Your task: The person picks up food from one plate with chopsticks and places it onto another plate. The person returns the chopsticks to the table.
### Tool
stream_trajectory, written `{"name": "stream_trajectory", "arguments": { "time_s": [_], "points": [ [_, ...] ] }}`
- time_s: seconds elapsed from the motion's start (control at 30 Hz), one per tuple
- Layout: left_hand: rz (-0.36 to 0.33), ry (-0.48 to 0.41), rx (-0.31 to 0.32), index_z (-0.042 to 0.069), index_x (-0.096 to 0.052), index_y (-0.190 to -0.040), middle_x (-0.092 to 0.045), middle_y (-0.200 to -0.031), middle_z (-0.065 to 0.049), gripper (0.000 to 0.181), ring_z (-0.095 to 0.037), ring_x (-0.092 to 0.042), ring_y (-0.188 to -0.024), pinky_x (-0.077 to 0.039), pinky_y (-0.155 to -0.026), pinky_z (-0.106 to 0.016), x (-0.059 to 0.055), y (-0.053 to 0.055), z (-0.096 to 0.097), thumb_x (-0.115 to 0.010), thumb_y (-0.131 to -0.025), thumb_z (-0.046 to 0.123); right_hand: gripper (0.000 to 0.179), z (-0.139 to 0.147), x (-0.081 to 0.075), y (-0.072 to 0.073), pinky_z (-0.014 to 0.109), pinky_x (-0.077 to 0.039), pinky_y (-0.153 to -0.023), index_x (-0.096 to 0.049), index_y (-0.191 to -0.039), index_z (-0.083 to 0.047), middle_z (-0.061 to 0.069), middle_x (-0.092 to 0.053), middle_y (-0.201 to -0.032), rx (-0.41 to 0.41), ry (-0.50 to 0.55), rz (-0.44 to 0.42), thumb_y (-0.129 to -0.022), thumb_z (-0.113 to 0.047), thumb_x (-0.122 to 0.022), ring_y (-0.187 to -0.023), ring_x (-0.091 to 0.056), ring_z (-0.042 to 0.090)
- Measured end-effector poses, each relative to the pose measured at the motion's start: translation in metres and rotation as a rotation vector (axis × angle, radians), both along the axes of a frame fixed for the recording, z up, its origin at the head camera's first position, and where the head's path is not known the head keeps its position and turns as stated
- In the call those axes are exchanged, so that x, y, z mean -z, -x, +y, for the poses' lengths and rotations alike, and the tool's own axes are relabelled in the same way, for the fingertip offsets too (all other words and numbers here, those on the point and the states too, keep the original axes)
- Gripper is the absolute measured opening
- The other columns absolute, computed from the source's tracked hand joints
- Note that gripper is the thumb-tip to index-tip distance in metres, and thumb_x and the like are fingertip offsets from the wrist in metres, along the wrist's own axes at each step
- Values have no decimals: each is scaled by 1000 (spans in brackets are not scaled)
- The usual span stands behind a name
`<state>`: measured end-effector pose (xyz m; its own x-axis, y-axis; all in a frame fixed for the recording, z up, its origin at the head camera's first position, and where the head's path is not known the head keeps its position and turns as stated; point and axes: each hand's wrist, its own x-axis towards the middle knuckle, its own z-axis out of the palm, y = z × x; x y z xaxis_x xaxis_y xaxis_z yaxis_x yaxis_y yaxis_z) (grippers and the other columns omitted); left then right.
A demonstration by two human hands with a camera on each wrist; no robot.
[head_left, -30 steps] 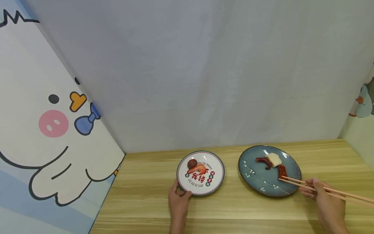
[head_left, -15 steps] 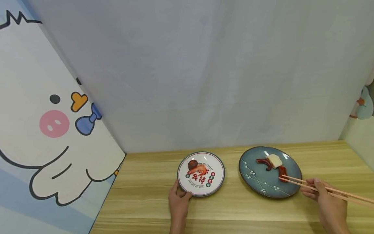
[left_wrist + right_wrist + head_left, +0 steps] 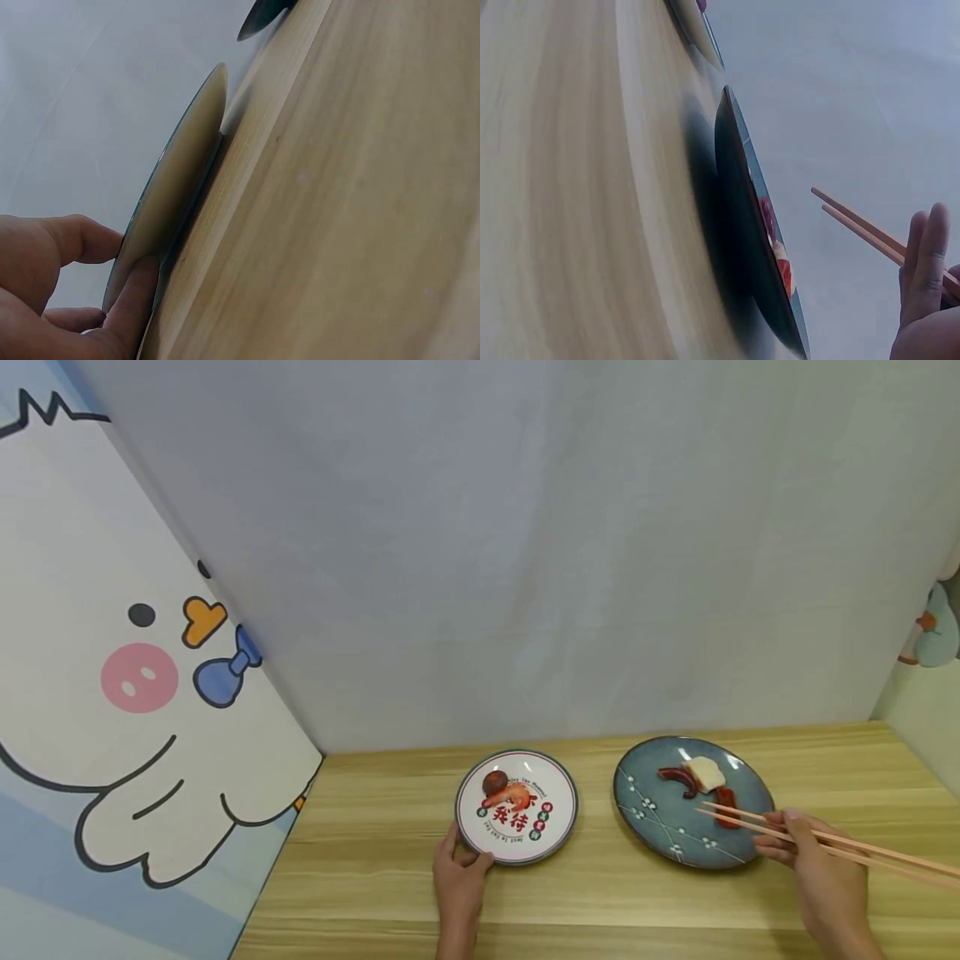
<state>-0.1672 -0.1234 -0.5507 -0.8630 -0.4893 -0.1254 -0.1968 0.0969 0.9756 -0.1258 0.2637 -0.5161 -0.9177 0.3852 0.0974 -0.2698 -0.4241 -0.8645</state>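
Observation:
My left hand (image 3: pixel 459 881) holds the near-left rim of a small white plate (image 3: pixel 555 839), one finger reaching under it in the left wrist view. On this plate lie a shrimp (image 3: pixel 510 797) and a round brown piece (image 3: pixel 495 782). My right hand (image 3: pixel 821 872) grips a pair of wooden chopsticks (image 3: pixel 885 853). Their tips hang above the blue plate (image 3: pixel 660 839), slightly parted with nothing between them, as the right wrist view shows. This plate carries a curved dark-red piece (image 3: pixel 681 779), a pale chunk (image 3: pixel 705 772) and a flat red piece (image 3: pixel 726 814), which the chopsticks cross in the head view.
Both plates stand side by side on a wood-grain table (image 3: pixel 360 860), a gap between them. Behind them rises a pale grey cloth wall (image 3: pixel 525 568). A panel with a cartoon figure (image 3: pixel 82 568) borders the left side, and another printed panel (image 3: pixel 930 718) the right.
The chopstick tips have lifted from the flat red piece and shifted left over the blue plate, my right hand moving left with them. The left hand and the white plate stay put.

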Motion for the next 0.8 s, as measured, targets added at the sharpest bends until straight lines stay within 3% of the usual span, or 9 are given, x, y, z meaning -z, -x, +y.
{"name": "stream_trajectory", "arguments": {
  "time_s": [0.2, 0.47, 0.8],
  "points": [
    [11, -1, -4, -10, -44, -154, -49, -140, -28, 83, -21, -60, -87, -54, -63, -20, -1, -1, 0, -73, -77, -17, 30, -10, -2, 2, 24, -62, -65, -81, -95, -10, 1, -79, -91, -25, -27, 16, -108, -7, -54, -72, -77, 13],
    [5, -6, -8, -10, -44, -154, -49, -141, -29, 83, -21, -60, -87, -55, -64, -21, 0, -2, -1, -74, -77, -18, 30, -23, -8, 7, 23, -62, -65, -81, -93, -14, 1, -79, -86, -28, -83, -67, -109, -13, -56, -73, -78, 12],
    [5, -1, -7, -9, -45, -155, -50, -140, -28, 83, -20, -60, -86, -53, -63, -20, -1, 0, 0, -74, -77, -18, 29, -36, -12, 12, 24, -62, -65, -80, -93, -11, 1, -79, -90, -33, -85, -34, -109, -11, -56, -70, -77, 12]
  ]
}}
